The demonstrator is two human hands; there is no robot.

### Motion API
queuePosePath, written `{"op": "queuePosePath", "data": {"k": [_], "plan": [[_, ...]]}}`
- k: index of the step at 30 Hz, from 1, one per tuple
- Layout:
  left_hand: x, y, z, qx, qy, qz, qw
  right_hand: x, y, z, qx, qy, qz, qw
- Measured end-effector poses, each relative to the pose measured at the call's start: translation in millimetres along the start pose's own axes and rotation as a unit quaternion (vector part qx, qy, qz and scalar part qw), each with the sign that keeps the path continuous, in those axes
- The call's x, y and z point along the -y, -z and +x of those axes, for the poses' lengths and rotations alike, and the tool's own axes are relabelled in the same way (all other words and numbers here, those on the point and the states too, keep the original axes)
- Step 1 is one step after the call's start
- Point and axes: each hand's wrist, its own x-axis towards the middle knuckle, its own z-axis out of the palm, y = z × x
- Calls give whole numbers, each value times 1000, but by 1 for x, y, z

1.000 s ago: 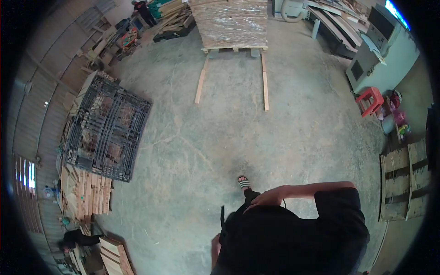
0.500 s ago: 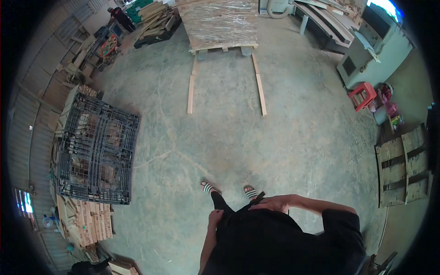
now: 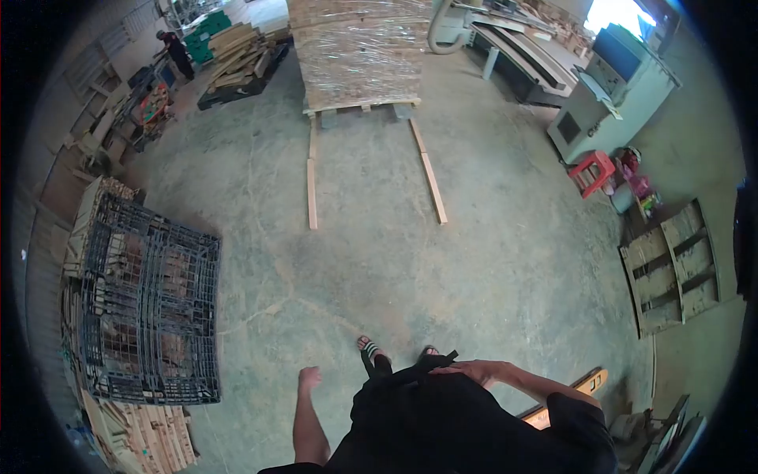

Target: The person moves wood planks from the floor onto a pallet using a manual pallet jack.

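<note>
My left hand (image 3: 309, 378) hangs out over the bare concrete floor, away from my body, with its fingers curled in and nothing visible in them. My right hand (image 3: 474, 371) is at my waist, its fingers closed at a black strap (image 3: 444, 363) on my dark clothing; part of the grip is hidden. Below my waist, my feet in striped sandals (image 3: 369, 346) stand on the floor. Ahead, two lines of wooden strips (image 3: 433, 188) lie on the concrete, leading toward a tall plastic-wrapped wooden stack (image 3: 359, 59) on a pallet.
Black plastic pallets (image 3: 150, 300) and cut timber (image 3: 146, 434) stand on the left. A wooden pallet (image 3: 671, 268) leans on the right wall, near a red stool (image 3: 591, 172) and a machine cabinet (image 3: 604, 103). Behind my right arm is an orange fork (image 3: 591, 381). Another person (image 3: 175, 55) stands far left.
My left hand has swung from beside my thigh out to the left. My right hand stays at my waist. The view has shifted, and the orange fork has come into sight.
</note>
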Motion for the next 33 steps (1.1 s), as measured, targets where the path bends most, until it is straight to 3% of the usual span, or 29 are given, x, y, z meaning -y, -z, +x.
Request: {"op": "queuePosePath", "data": {"k": [1, 4, 6, 10, 14, 15, 16, 19, 22, 23, 26, 27, 30, 33], "plan": [[-7, 9, -9, -38, -49, 188, 980, 3, -3, 0, -6, -4, 7, 1000], [-1, 39, -25, -49, 78, -109, 990, 11, -12, 2, -28, -10, 13, 999], [0, 37, -33, -9, 65, -86, 994, 0, -26, 0, -43, -22, 34, 998], [27, -21, -36, -39, 56, -14, 998, -3, -45, -19, -100, 30, 63, 993], [39, -119, -25, 25, 53, 20, 998, 3, -54, -45, -87, -9, 55, 995], [37, -144, -19, 39, -200, 232, 951, 3, -57, -52, -91, -17, 59, 994], [40, -164, -16, 52, -432, 417, 798, 2, -62, -60, -94, -26, 62, 993], [50, -195, -13, 17, -194, 304, 932, -14, -80, -76, -115, 9, 25, 993], [43, -195, -24, 32, -54, 188, 980, -11, -83, -100, -105, -9, 61, 993], [37, -189, -40, 76, -169, 242, 952, -21, -90, -103, -105, -6, 67, 992], [35, -188, -39, -34, -23, 208, 977, -46, -104, -110, -99, -11, 82, 992], [38, -189, -42, -72, -37, 212, 974, -37, -98, -117, -92, -18, 85, 992], [56, -195, -47, -77, -43, 136, 987, -33, -92, -122, -110, 15, 84, 990], [81, -198, -44, 0, -100, 169, 981, -44, -85, -119, -103, 0, 86, 991]]}}
